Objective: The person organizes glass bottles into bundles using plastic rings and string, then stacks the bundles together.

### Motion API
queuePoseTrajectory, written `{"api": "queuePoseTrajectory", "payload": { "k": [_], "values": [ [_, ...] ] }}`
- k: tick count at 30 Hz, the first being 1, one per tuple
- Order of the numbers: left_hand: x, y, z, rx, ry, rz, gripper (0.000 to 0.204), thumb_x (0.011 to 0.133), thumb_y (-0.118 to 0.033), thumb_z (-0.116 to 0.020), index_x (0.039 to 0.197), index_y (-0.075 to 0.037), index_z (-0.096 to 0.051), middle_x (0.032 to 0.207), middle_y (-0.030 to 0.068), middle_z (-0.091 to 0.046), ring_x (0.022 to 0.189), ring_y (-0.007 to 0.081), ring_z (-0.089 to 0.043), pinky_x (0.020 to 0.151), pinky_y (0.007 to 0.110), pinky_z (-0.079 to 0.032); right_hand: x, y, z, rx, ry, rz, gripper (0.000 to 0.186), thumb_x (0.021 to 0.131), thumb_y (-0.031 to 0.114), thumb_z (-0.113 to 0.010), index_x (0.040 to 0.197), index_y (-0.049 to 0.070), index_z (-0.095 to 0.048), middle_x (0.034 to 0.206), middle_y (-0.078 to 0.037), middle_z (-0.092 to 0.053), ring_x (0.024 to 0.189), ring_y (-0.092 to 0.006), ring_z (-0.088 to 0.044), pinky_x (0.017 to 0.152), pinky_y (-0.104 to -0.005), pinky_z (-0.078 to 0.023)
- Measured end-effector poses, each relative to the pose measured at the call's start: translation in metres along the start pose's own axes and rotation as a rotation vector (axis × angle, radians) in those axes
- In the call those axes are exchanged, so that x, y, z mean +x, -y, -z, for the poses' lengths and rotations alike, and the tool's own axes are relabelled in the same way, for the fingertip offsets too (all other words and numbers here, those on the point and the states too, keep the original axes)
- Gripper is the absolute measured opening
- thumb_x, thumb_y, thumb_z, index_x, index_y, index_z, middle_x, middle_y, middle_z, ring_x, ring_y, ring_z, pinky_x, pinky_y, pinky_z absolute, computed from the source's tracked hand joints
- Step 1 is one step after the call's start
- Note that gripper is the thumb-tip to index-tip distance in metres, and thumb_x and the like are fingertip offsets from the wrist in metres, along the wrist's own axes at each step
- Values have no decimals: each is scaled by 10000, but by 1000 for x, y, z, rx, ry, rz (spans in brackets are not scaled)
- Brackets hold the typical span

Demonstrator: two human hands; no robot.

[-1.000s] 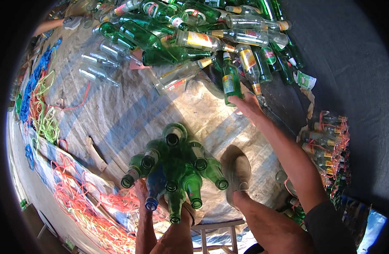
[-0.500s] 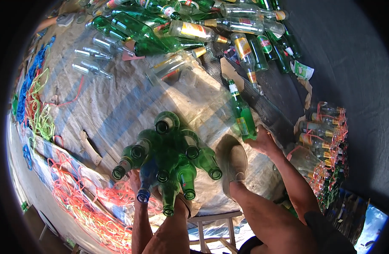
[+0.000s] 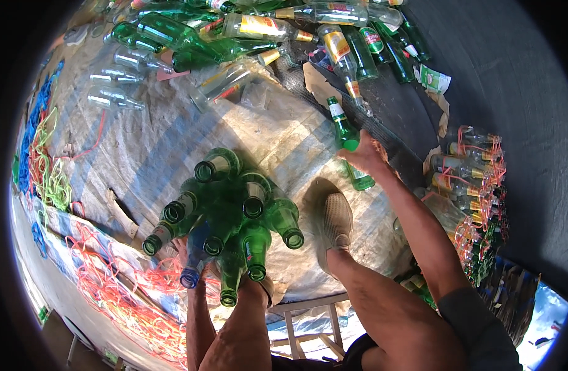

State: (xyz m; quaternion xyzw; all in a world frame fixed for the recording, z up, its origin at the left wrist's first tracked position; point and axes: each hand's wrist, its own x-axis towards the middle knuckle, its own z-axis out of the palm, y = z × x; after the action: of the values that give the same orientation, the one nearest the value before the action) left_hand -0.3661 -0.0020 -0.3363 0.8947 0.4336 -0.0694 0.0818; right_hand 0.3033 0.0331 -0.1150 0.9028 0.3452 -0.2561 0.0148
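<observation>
My right hand (image 3: pixel 367 156) is closed round the middle of a green glass bottle (image 3: pixel 344 131), its neck pointing away from me and a pale label on the neck. In front of my left leg stands a tight cluster of green bottles (image 3: pixel 254 244), mouths up and splayed outward, with one blue bottle (image 3: pixel 194 263) among them. My left hand (image 3: pixel 182 248) is at the cluster's near left side, behind the blue bottle; its fingers are mostly hidden, so their grip does not show.
A heap of loose green and clear bottles (image 3: pixel 259 28) lies at the far side. Three clear bottles (image 3: pixel 116 98) lie at the far left. Pink string (image 3: pixel 120 290) is tangled at near left. Tied bottles (image 3: pixel 466 167) are stacked at right. My shoe (image 3: pixel 338 219) rests on the tarp.
My right hand has moved away from me, from the green bottle's base up to its middle. The view has shifted slightly; my left hand stays at the cluster.
</observation>
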Motion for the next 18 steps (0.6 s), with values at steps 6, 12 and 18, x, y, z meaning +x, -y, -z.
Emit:
{"api": "queuePoseTrajectory", "payload": {
  "k": [6,12,18],
  "values": [
    [-6,20,11,-58,5,33,268,1012,-255,-577,1240,-114,-572,1213,111,-635,1101,284,-587,959,380,-487,-23,-10,20,330,-35,131,768,657,321,-895,1249,15,-514,1065,-162,-695,973,-332,-694,892,-438,-552],
    [11,2,20,-7,10,-26,102,960,-156,-566,1020,-118,-639,920,125,-657,816,311,-634,749,411,-518,-46,-17,31,803,-236,296,616,707,89,-869,1217,15,-532,1046,-78,-673,924,-164,-654,839,-324,-556],
    [6,10,24,249,-5,-123,148,948,-141,-570,1073,-105,-641,964,140,-663,850,321,-647,750,437,-521,-46,-8,26,808,-335,375,562,704,83,-866,1175,11,-568,1020,-70,-683,904,-160,-659,841,-319,-555]
  ]
}}
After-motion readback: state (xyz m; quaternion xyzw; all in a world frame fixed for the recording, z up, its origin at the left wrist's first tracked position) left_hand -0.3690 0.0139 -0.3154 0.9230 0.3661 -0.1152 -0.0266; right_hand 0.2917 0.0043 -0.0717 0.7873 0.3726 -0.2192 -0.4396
